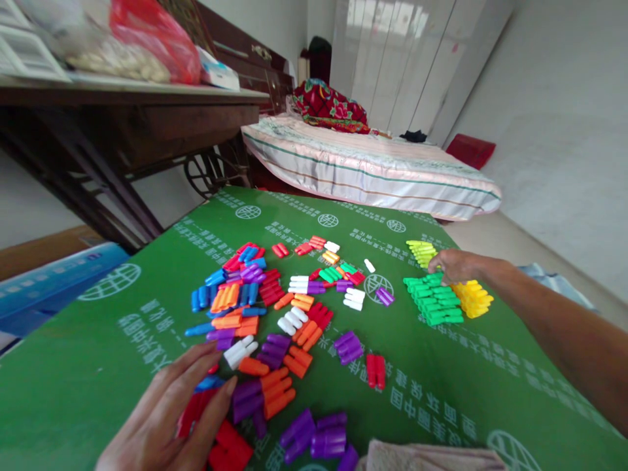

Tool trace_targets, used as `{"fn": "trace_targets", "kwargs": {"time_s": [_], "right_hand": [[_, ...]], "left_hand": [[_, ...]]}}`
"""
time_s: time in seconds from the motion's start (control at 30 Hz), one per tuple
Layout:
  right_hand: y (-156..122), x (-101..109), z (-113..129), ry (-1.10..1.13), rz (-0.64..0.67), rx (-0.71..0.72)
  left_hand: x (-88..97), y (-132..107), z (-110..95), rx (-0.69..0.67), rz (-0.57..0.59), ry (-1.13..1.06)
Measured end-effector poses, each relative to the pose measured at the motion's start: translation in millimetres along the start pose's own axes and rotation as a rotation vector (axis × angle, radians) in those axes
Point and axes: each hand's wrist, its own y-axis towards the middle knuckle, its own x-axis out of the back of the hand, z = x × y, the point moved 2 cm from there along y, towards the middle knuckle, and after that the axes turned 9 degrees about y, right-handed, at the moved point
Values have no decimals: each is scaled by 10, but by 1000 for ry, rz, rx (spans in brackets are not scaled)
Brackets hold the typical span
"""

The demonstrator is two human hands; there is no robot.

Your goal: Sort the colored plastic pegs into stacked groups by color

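Observation:
My left hand [171, 409] hovers low over the near left of the pile, its fingers spread and partly hiding red caps [229, 448] and a blue one. Small bullet-shaped plastic caps lie about it in clusters, among them purple caps [248, 400], orange caps [279, 394] and white caps [240, 352]. On the far right, my right hand [454, 265] reaches down with curled fingers to the top of a neat block of green caps [434, 301]. Whatever its fingertips hold is hidden. Beside that block are yellow caps [473, 299] and, behind it, lime caps [420, 252].
The green printed board [314, 216] carries everything. A folded cloth [426, 456] lies at its near edge. A sewing-machine table [127, 98] with bags stands at the left. Beyond the board is a bed [373, 160]; a blue box [59, 278] sits lower left.

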Motion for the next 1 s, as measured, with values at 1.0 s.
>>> {"fn": "trace_targets", "kwargs": {"time_s": [1.0], "right_hand": [[-79,-364,1318,-10,-252,395]], "left_hand": [[36,-16,-60,-106,49,10]]}}
